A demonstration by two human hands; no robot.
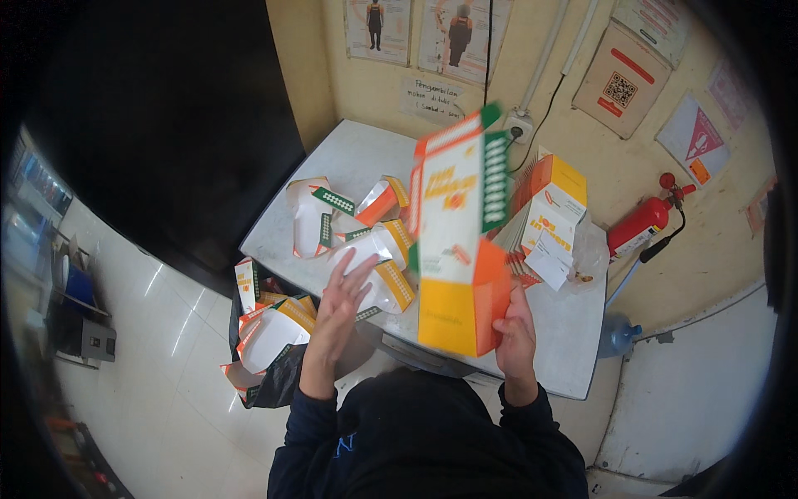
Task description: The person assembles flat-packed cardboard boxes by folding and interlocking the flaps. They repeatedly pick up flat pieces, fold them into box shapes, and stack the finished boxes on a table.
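Raised above the table's front edge is an unfolded cardboard food box [450, 200], white, yellow, orange and green, slightly blurred. My right hand [517, 333] grips its orange lower right side, thumb in front. To its left, my left hand [340, 301] is held up with fingers spread, holding nothing. Beyond that hand, several folded open-topped food trays [312, 223] of the same print lie on the grey-white table [349, 150]. At the right, a stack of flat box blanks [555, 208] leans, partly behind the box I hold.
A black bag [278, 378] full of folded trays hangs at the table's left front. Clear plastic wrap [592, 254] lies right of the stack. A red fire extinguisher [642, 224], a blue water bottle [619, 334] and a wall socket [520, 126] with cables are near the wall.
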